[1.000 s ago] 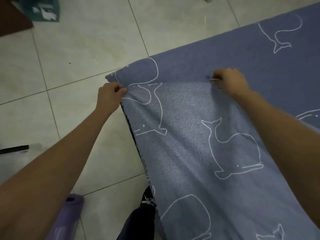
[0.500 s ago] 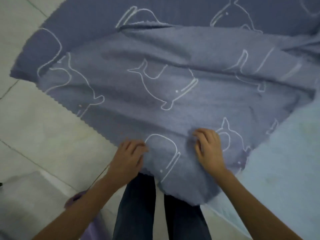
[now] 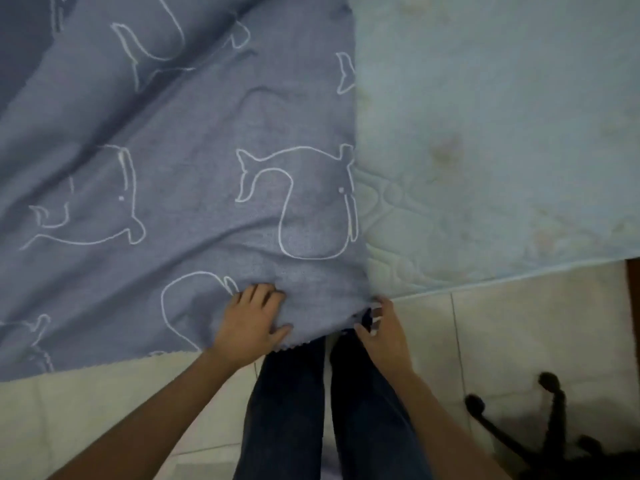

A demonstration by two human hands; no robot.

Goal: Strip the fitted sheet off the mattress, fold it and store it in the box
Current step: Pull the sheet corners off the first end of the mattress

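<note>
The blue fitted sheet point(image 3: 194, 174) with white whale outlines lies spread over the left part of the pale mattress point(image 3: 495, 140) and hangs onto the floor. My left hand point(image 3: 251, 322) lies on the sheet's near edge, fingers curled into the fabric. My right hand point(image 3: 382, 329) is at the sheet's near right corner, thumb and fingers pinching it just off the mattress edge. The storage box is not in view.
The quilted, stained mattress top is bare on the right. White floor tiles point(image 3: 519, 341) run along its near edge. My legs in dark trousers point(image 3: 294, 410) stand between my arms. A black chair base with castors point(image 3: 550, 434) sits at lower right.
My view has swung right, so the bare mattress now fills the right side. Both hands have stayed on the sheet's near edge, and the right hand has reached its corner.
</note>
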